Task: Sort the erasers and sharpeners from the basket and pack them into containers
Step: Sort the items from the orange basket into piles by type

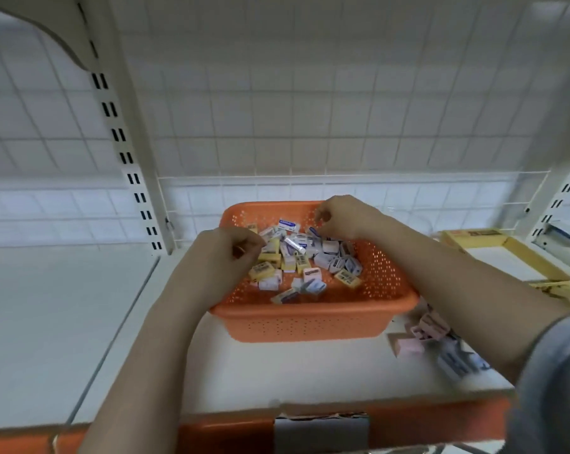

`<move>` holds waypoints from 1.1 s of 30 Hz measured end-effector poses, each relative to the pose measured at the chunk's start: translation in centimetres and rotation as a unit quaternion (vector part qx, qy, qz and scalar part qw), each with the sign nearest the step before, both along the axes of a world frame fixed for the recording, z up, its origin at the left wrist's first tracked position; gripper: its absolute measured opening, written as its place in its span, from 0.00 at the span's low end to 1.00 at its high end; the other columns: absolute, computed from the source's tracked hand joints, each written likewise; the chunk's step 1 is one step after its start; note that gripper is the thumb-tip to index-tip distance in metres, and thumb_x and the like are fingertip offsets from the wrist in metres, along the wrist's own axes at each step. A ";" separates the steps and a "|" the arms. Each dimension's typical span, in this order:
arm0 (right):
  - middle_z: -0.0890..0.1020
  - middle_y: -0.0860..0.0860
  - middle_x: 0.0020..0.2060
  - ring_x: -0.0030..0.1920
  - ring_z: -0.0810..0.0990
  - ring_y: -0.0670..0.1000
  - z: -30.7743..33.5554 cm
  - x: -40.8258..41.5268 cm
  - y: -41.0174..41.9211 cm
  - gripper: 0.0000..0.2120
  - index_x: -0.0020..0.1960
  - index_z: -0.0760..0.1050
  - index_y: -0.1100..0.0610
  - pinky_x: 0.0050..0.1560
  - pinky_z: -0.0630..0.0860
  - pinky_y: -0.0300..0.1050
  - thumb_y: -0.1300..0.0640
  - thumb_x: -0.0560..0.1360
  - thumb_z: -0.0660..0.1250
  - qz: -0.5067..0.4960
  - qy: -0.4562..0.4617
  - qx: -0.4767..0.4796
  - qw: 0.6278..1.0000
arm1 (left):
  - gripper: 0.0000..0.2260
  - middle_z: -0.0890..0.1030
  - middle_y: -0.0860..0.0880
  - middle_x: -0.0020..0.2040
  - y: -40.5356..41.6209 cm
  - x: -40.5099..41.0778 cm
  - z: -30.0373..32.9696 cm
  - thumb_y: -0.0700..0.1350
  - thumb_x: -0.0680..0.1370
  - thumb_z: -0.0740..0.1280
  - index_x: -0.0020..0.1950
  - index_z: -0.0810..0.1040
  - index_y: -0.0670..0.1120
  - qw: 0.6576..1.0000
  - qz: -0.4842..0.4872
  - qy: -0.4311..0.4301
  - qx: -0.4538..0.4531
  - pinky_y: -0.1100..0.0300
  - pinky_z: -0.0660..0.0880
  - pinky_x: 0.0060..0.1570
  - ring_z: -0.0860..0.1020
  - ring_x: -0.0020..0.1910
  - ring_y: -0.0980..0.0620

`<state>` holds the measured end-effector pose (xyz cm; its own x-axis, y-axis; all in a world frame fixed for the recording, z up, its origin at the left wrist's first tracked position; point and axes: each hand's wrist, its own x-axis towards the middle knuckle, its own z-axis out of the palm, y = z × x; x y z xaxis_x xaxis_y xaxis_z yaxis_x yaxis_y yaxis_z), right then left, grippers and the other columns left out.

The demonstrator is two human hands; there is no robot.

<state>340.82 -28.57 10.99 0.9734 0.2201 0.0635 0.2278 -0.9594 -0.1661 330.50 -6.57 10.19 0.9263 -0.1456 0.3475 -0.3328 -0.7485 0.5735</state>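
An orange perforated basket (313, 317) stands on the white shelf, holding several small boxed erasers and sharpeners (305, 260), white-blue and yellow. My left hand (218, 260) hovers over the basket's left rim with its fingers curled; whether it holds anything is hidden. Over the back right of the pile, my right hand (339, 217) has its fingers bent down; a small piece may be under the fingertips, but blur hides it.
A yellow open box (519, 253) lies at the right on the shelf. Pink and white-blue small items (441, 342) lie loose to the right of the basket. A wire grid backs the shelf; an orange edge strip (231, 430) runs along the front.
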 end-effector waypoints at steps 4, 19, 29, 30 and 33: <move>0.79 0.51 0.52 0.50 0.77 0.53 -0.5 1.6 -0.5 0.12 0.55 0.76 0.54 0.43 0.74 0.44 0.59 0.72 0.66 -0.023 -0.013 -0.122 0.992 | 0.06 0.80 0.57 0.42 -0.4 -0.1 -0.3 0.44 0.77 0.66 0.49 0.82 0.52 1.000 -0.010 0.005 -0.003 0.80 0.68 0.38 0.76 0.41 0.65; 0.79 0.50 0.43 0.47 0.77 0.53 -1.3 1.2 -2.2 0.09 0.45 0.72 0.54 0.40 0.72 0.44 0.59 0.69 0.71 0.049 -0.025 -0.053 0.997 | 0.07 0.82 0.57 0.42 -0.3 0.0 -1.7 0.45 0.77 0.66 0.51 0.82 0.53 0.999 0.039 -0.017 -0.034 0.76 0.68 0.37 0.77 0.40 0.63; 0.82 0.56 0.41 0.43 0.81 0.53 1.9 -6.5 -2.8 0.13 0.45 0.76 0.58 0.39 0.72 0.36 0.56 0.66 0.77 -0.026 -0.134 0.360 0.923 | 0.12 0.80 0.49 0.55 -0.3 5.3 0.2 0.42 0.77 0.64 0.60 0.79 0.47 0.990 -0.010 0.002 0.144 0.63 0.71 0.50 0.76 0.49 0.55; 0.82 0.57 0.40 0.42 0.81 0.53 2.2 -7.4 -2.8 0.13 0.45 0.75 0.58 0.38 0.71 0.34 0.56 0.66 0.77 -0.029 -0.143 0.383 0.912 | 0.14 0.79 0.48 0.58 -0.4 6.6 0.5 0.43 0.77 0.65 0.62 0.77 0.48 0.981 -0.010 0.012 0.191 0.61 0.71 0.54 0.76 0.53 0.52; 0.80 0.51 0.36 0.37 0.79 0.45 2.7 -10.0 -2.9 0.12 0.43 0.74 0.54 0.36 0.70 0.27 0.54 0.66 0.76 -0.038 -0.174 0.416 0.892 | 0.20 0.75 0.48 0.64 -0.9 9.5 0.9 0.47 0.76 0.67 0.68 0.72 0.48 0.945 -0.023 0.047 0.324 0.56 0.69 0.57 0.72 0.62 0.49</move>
